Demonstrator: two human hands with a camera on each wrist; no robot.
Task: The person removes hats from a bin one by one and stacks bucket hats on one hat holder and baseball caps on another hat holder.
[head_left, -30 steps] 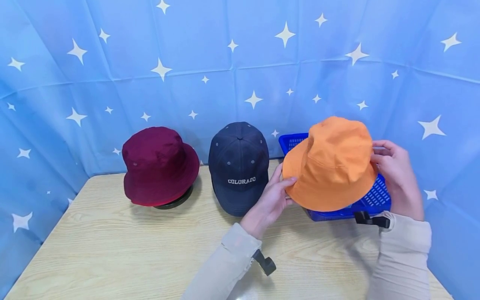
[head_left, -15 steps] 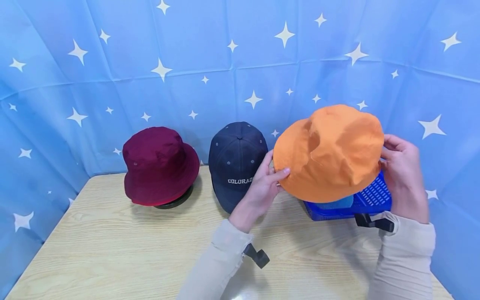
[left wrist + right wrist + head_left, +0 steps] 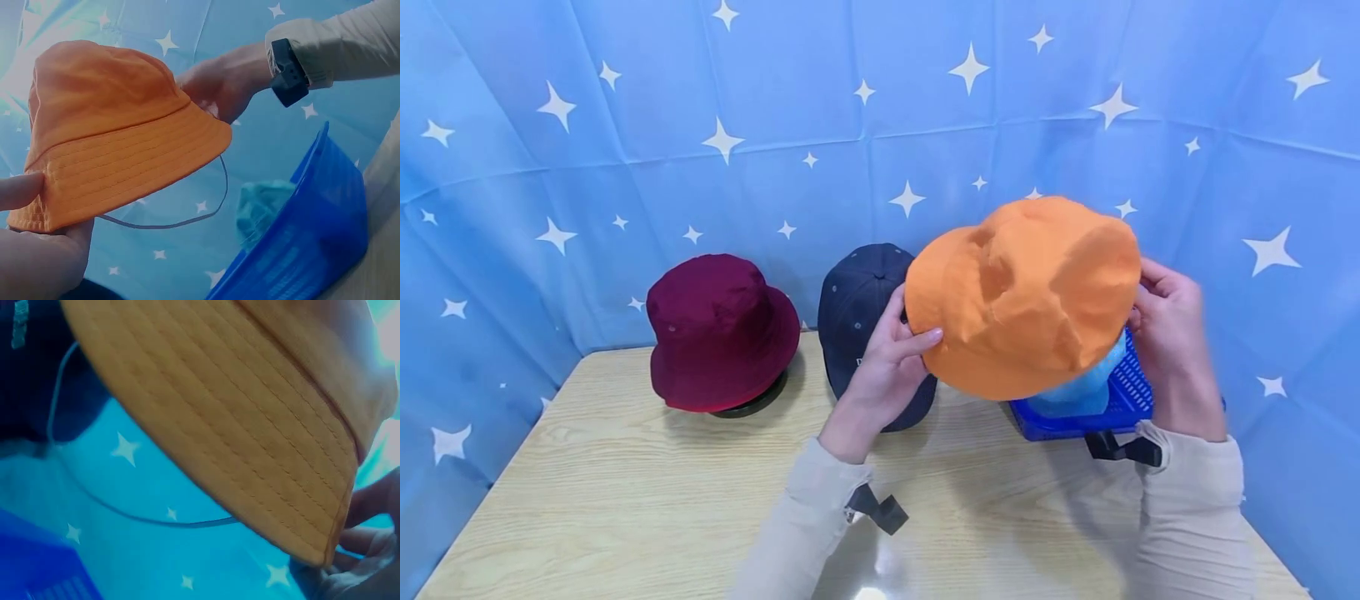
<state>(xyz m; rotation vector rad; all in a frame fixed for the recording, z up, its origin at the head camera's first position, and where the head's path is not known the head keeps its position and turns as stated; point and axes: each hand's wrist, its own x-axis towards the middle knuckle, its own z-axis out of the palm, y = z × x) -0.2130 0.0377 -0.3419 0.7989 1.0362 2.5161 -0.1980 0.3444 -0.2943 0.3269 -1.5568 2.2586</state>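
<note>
An orange bucket hat point(image 3: 1022, 308) is held up in the air between both hands, its crown dented and tilted. My left hand point(image 3: 887, 367) pinches the left side of the brim, thumb on the outer face and fingers beneath. At the opposite side, my right hand point(image 3: 1172, 333) grips the brim's edge; its fingertips are partly hidden by the hat. A thin cord point(image 3: 187, 222) loops below the brim in the left wrist view. Under the hat is a blue plastic basket point(image 3: 1045, 429) with a light blue cloth item point(image 3: 1078, 392) inside.
A navy baseball cap point(image 3: 857, 317) stands behind my left hand, its lettering mostly covered. Farther left, a maroon bucket hat point(image 3: 715, 333) sits on a stand with a black base point(image 3: 752, 407). A starry blue curtain point(image 3: 820, 83) rises behind the wooden table point(image 3: 625, 483).
Both hands have lifted the orange bucket hat from over the basket and carried it left. It now overlaps the navy cap from this view, and more of the light blue cloth shows.
</note>
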